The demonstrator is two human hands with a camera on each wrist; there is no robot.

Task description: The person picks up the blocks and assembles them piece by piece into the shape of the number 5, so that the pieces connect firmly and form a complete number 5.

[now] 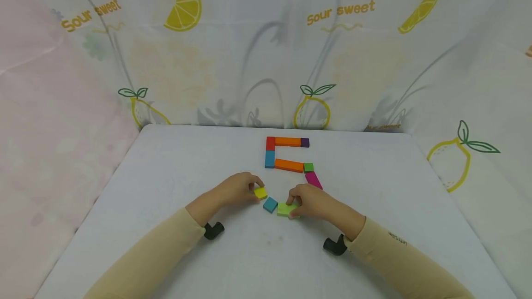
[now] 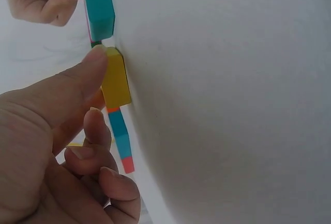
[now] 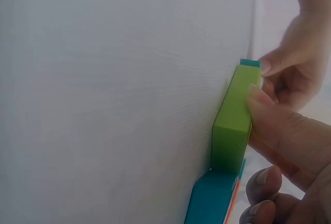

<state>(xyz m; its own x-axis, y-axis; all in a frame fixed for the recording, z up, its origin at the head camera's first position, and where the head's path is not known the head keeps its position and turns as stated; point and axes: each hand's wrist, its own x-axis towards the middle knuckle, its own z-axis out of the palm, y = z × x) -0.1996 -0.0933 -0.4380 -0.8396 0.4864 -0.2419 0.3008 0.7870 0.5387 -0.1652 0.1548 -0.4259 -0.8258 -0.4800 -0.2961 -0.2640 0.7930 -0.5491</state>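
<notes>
My left hand (image 1: 237, 189) pinches a small yellow block (image 1: 260, 193) between thumb and finger, seen closer as a yellow block (image 2: 117, 81) in the left wrist view. My right hand (image 1: 311, 202) holds a longer light green block (image 1: 284, 209) by its sides; in the right wrist view this green block (image 3: 234, 113) lies on the table. Between the hands sits a small blue block (image 1: 270, 205), its corner close to the green one. Another blue block (image 3: 208, 200) adjoins the green block's near end in the right wrist view; my right hand hides it in the head view.
Farther back, a bent line of blocks lies on the white table (image 1: 191, 156): purple (image 1: 305, 142), orange (image 1: 287, 141), red (image 1: 270, 143), blue (image 1: 269, 159), a second orange (image 1: 288, 165), green (image 1: 308, 167) and magenta (image 1: 313, 180). A lemon-print cloth (image 1: 232, 59) hangs behind.
</notes>
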